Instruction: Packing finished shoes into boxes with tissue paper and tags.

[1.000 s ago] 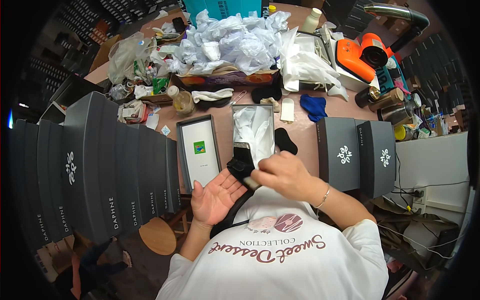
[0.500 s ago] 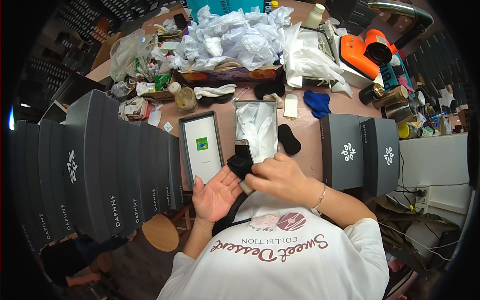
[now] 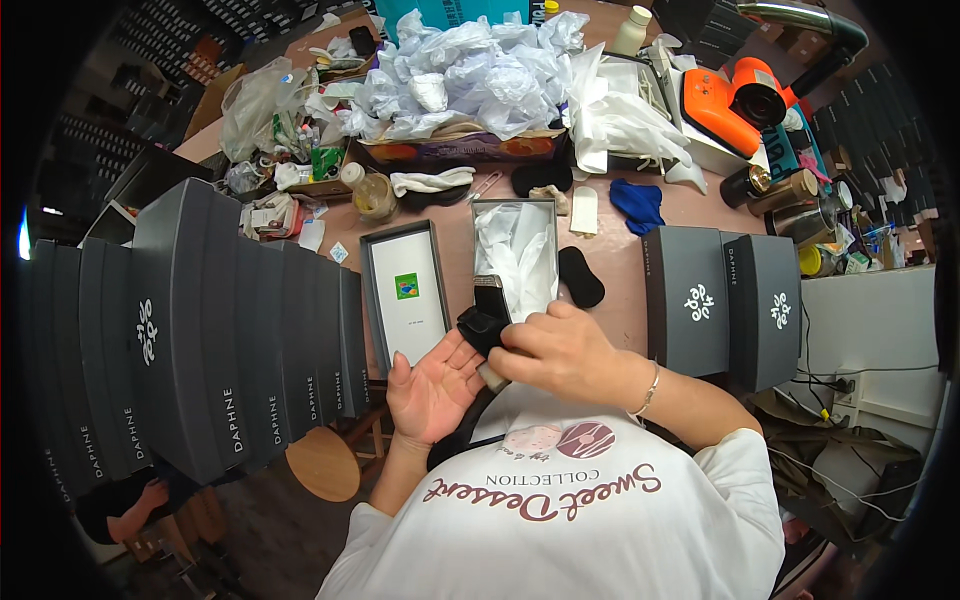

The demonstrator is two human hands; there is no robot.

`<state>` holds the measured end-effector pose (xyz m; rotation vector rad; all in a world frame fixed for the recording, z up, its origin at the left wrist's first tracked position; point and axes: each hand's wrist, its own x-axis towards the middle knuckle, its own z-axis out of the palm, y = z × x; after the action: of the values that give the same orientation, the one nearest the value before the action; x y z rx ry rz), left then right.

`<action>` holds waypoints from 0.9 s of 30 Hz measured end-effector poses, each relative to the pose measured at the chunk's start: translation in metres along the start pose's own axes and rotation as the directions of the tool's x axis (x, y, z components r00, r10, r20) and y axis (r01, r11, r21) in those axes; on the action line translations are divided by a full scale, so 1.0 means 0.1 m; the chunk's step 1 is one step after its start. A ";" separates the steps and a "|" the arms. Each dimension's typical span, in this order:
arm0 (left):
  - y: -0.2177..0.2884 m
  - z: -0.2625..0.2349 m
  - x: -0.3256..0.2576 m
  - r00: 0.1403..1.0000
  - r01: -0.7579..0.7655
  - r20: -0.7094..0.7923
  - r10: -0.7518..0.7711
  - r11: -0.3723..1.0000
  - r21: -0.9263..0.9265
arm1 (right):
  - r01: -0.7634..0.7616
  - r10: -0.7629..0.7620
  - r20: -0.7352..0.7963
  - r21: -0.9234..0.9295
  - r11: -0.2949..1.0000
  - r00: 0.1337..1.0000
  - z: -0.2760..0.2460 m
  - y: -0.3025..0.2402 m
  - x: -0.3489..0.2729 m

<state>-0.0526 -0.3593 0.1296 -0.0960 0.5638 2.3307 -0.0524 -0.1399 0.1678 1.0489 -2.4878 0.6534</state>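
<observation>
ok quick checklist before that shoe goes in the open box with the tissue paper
1. Shoe held: ok. The right hand grips a dark shoe, shiny heel end up.
2. Left hand free: ok, palm up and open just under the shoe.
3. Open shoe box ready: ok, lined with white tissue paper, no shoe visible in it.
4. Lid clear of the box: ok, lying upturned to its left.
5. Second shoe located: cannot tell; a black oval piece lies right of the box.
6. Shoe's condition: cannot tell, too small and dark.
</observation>
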 end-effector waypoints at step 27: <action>0.10 -0.08 0.02 0.989 0.110 -0.081 -0.121 0.986 -0.124 | -0.283 0.650 0.529 0.846 -0.451 0.546 0.16 0.38 -0.31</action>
<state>-0.0616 -0.3680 0.1259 -0.2820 0.4500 2.2540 -0.0619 -0.1073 0.1294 -0.4071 -1.5131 3.1067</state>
